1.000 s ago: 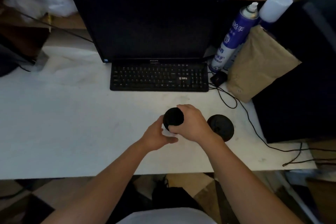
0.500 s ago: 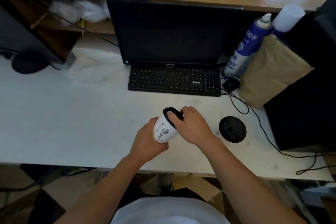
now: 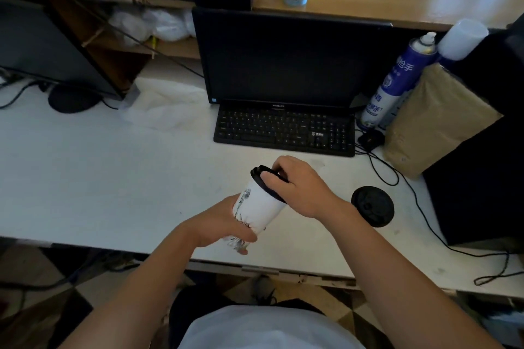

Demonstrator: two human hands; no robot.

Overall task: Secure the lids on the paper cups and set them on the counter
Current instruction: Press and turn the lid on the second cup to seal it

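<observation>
A: Tilting the paper cup (image 3: 258, 207) toward 11 o'clock w/ the left hand (image 3: 215, 224), which is gripping its base. Why?
B: So the right hand (image 3: 303, 187), fingers curling over the black lid (image 3: 265, 178), is pressing it on, prob. It's all hanging over the surface (image 3: 113, 178); spare lid (image 3: 373, 206) is lying at 3 o'clock.

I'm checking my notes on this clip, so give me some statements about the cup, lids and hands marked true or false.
The left hand holds the paper cup tilted. True.
The right hand hangs free, touching nothing. False: it grips the black lid on the cup.
A spare lid lies on the desk, right of both hands. True.
The monitor shows a bright picture. False: its screen is dark.
</observation>
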